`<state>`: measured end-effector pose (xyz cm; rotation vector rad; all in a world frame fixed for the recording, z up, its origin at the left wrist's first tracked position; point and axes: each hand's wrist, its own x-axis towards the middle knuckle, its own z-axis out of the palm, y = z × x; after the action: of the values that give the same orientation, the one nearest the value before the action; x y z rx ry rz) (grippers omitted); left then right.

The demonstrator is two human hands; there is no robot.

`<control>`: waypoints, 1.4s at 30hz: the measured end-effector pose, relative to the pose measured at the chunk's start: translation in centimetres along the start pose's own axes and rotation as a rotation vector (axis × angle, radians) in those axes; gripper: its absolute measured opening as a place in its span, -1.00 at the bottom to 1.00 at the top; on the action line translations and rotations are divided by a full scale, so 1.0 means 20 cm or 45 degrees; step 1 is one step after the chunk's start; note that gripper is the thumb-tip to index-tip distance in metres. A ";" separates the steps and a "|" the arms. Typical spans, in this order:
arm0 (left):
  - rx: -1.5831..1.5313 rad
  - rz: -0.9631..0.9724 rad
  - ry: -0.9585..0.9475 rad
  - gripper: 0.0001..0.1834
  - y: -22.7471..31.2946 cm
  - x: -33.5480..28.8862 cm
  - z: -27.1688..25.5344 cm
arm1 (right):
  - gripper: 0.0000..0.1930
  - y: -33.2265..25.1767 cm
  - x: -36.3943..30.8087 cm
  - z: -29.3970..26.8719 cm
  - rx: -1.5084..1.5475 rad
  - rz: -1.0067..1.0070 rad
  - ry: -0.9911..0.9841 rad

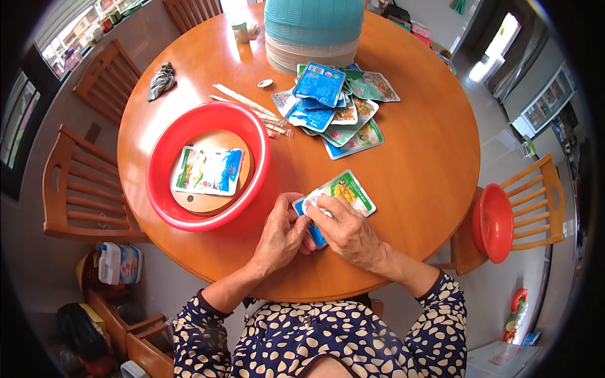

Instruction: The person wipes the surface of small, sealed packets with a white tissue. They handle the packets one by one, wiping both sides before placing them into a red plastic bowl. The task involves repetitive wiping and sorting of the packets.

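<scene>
Close to the table's near edge, my left hand (278,232) is closed on the lower left side of a flat food packet (358,194), which has green, white and blue areas. My right hand (350,228) lies over the packet, its fingers bent around a crumpled white cloth or tissue (313,200) pressed against the printed face. The right fingers cover the packet's middle. Left of my hands stands a red plastic basin (265,157). A round wooden board (200,205) rests inside it, and another blue, white and green packet (209,170) lies on that board.
Beyond my hands is a heap of blue and green packets (319,85), with a teal-covered basket (314,31) behind. Wrapped chopsticks (247,101), a small white lid (265,83), a dark cloth (162,82) and a jar (240,32) share the table. Chairs surround it; one holds a red bowl (495,222).
</scene>
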<state>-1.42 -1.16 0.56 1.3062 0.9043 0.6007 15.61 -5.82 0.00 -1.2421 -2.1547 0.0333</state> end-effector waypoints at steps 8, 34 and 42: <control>0.013 -0.075 -0.027 -0.69 0.05 0.01 0.01 | -0.64 0.28 0.00 -0.04 -0.169 0.214 0.049; -0.029 -0.247 0.311 -0.61 0.06 -0.02 0.11 | -0.58 0.23 0.00 -0.05 0.214 0.321 0.155; 0.028 -0.307 0.464 -0.78 0.06 -0.02 0.15 | -0.64 0.25 -0.01 0.01 0.135 0.373 0.289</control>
<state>0.96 -2.88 1.90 1.1023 1.3487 0.6502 19.35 -3.21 -1.96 -1.4163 -1.7447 0.1228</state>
